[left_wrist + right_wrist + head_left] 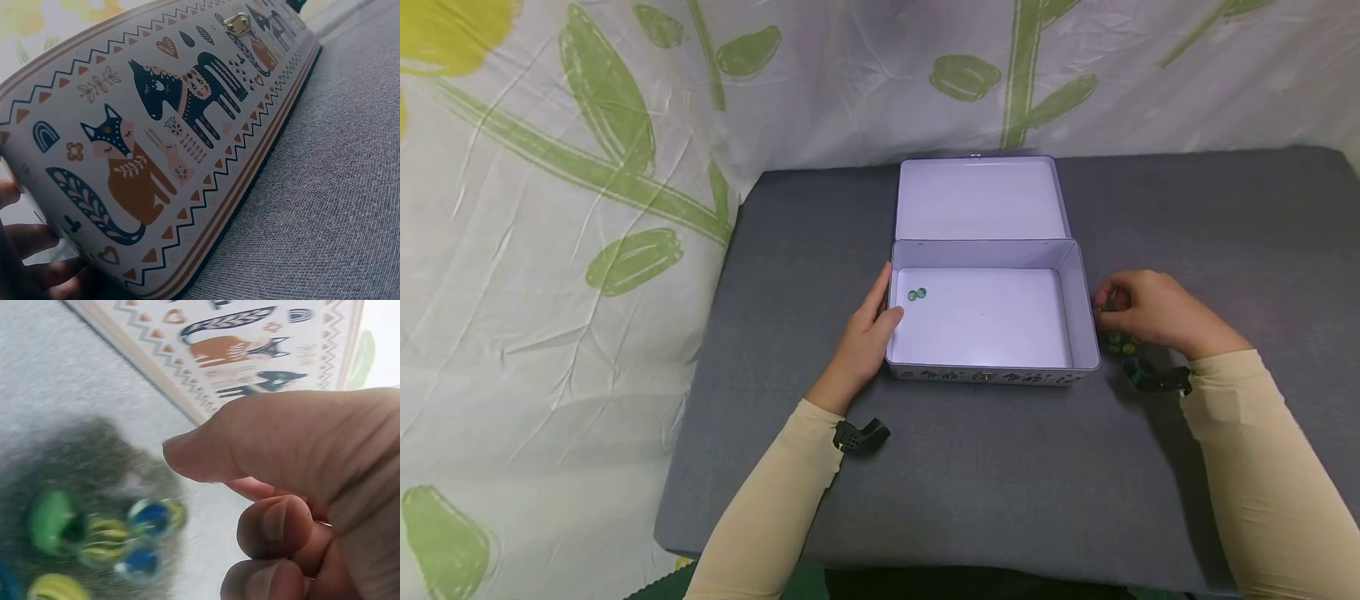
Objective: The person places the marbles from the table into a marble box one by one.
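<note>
An open tin box with a pale inside lies on the grey table; its lid is folded back. Two green marbles are inside, near the left wall. My left hand grips the left wall, thumb over the rim; in the left wrist view its fingers press the outside. Right of the box, my right hand is low with bent fingers beside several marbles. Whether something is pinched there is hidden. In the right wrist view, the marbles lie on a dark greenish patch near the thumb.
A grey cloth covers the table. Behind and to the left hangs a white sheet with green leaf prints. Animal drawings decorate the tin's front, where a small metal clasp sits.
</note>
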`<state>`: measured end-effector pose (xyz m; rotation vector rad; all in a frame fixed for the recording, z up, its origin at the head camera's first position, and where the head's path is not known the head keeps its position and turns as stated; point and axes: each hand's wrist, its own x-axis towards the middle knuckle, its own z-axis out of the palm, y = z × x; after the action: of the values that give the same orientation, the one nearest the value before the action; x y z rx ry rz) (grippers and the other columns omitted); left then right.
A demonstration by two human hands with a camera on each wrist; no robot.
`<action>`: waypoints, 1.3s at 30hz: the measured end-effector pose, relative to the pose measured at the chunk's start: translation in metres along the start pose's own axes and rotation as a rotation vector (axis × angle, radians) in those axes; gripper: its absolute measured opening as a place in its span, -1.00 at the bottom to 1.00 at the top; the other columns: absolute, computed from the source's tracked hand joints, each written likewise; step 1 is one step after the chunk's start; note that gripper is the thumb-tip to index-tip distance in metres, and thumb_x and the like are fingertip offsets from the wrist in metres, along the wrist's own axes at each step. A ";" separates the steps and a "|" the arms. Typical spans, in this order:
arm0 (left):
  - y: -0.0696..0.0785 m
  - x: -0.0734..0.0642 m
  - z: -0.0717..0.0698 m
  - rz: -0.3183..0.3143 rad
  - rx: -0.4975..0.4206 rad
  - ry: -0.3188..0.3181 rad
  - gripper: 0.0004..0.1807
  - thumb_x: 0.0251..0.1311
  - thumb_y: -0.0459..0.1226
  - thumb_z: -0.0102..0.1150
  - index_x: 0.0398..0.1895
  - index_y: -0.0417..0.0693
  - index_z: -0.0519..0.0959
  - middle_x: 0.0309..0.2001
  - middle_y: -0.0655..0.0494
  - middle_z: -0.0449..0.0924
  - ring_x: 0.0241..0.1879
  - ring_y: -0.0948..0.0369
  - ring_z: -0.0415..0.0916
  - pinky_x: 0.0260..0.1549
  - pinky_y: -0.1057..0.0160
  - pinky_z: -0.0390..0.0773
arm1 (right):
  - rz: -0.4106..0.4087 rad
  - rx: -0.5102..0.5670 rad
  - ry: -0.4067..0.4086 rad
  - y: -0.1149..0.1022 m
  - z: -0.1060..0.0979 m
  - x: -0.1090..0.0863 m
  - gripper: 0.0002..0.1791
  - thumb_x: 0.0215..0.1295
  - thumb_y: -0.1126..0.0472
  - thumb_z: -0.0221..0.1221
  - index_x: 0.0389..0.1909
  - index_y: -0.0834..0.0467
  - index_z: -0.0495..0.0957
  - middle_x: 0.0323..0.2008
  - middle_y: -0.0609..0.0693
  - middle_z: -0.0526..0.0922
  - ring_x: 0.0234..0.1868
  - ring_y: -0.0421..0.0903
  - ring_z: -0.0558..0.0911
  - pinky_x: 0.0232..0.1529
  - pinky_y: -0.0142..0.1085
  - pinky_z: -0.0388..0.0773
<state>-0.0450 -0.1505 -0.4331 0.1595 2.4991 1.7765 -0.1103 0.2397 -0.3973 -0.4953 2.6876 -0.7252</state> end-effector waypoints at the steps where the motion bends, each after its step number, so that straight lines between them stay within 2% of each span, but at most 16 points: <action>1: 0.000 0.000 0.000 -0.002 0.002 0.002 -0.31 0.42 -0.17 -0.16 0.57 0.27 -0.06 0.52 0.47 -0.10 0.48 0.44 -0.16 0.44 0.15 -0.06 | 0.013 0.006 -0.004 -0.002 -0.002 0.000 -0.82 0.15 0.22 0.31 -0.27 0.19 0.57 -0.62 -0.06 0.50 -0.67 -0.16 0.50 -0.51 -0.26 0.42; 5: 0.000 0.000 0.001 -0.019 0.010 0.010 -0.31 0.42 -0.16 -0.15 0.57 0.29 -0.05 0.51 0.50 -0.09 0.47 0.45 -0.16 0.44 0.16 -0.06 | 0.057 0.009 -0.012 -0.009 -0.012 0.001 -0.79 0.21 0.19 0.29 -0.21 0.20 0.57 -0.60 0.00 0.47 -0.71 -0.07 0.57 -0.47 -0.22 0.45; 9: 0.001 0.001 0.001 -0.025 0.002 0.010 -0.31 0.41 -0.17 -0.15 0.57 0.29 -0.05 0.51 0.50 -0.09 0.47 0.45 -0.15 0.44 0.17 -0.06 | 0.040 -0.042 0.012 -0.018 -0.023 0.002 -0.77 0.22 0.14 0.29 -0.19 0.19 0.58 -0.57 0.00 0.47 -0.65 -0.10 0.48 -0.41 -0.21 0.36; 12: 0.000 0.001 -0.001 -0.025 -0.005 0.020 -0.31 0.41 -0.17 -0.15 0.56 0.35 -0.04 0.51 0.49 -0.07 0.47 0.44 -0.14 0.44 0.16 -0.05 | 0.030 -0.073 0.027 -0.026 -0.032 0.004 -0.75 0.23 0.10 0.28 -0.19 0.18 0.59 -0.53 0.01 0.46 -0.59 -0.09 0.38 -0.44 -0.22 0.31; 17: -0.001 0.002 -0.003 -0.026 -0.005 0.023 -0.32 0.41 -0.15 -0.14 0.54 0.44 -0.03 0.50 0.49 -0.05 0.47 0.43 -0.12 0.44 0.15 -0.03 | 0.042 -0.068 0.043 -0.036 -0.042 0.006 -0.70 0.24 0.04 0.28 -0.16 0.17 0.60 -0.48 0.05 0.49 -0.53 -0.05 0.39 -0.46 -0.22 0.30; 22: -0.002 0.004 -0.001 -0.035 0.003 0.013 -0.32 0.40 -0.12 -0.14 0.55 0.42 -0.02 0.50 0.47 -0.03 0.47 0.43 -0.11 0.43 0.15 -0.01 | 0.024 -0.070 0.059 -0.046 -0.049 0.009 -0.73 0.24 0.07 0.28 -0.15 0.17 0.62 -0.50 0.03 0.49 -0.56 -0.08 0.38 -0.46 -0.24 0.30; 31: -0.003 0.002 -0.001 -0.039 -0.001 0.024 -0.32 0.38 -0.12 -0.11 0.52 0.50 0.00 0.50 0.41 0.00 0.47 0.40 -0.07 0.42 0.15 0.02 | -0.049 -0.078 0.059 -0.080 -0.051 0.027 -0.76 0.25 0.11 0.26 -0.18 0.18 0.63 -0.59 -0.01 0.46 -0.60 -0.13 0.34 -0.49 -0.27 0.28; 39: -0.003 0.003 0.000 -0.023 -0.015 0.021 -0.31 0.38 -0.12 -0.11 0.54 0.43 0.01 0.50 0.41 0.01 0.46 0.39 -0.04 0.41 0.15 0.04 | -0.124 -0.082 0.053 -0.108 -0.043 0.046 -0.81 0.23 0.13 0.24 -0.21 0.15 0.65 -0.60 -0.02 0.44 -0.58 -0.11 0.37 -0.45 -0.26 0.30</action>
<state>-0.0484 -0.1515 -0.4359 0.1116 2.4914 1.7968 -0.1409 0.1512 -0.3140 -0.6774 2.7650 -0.6714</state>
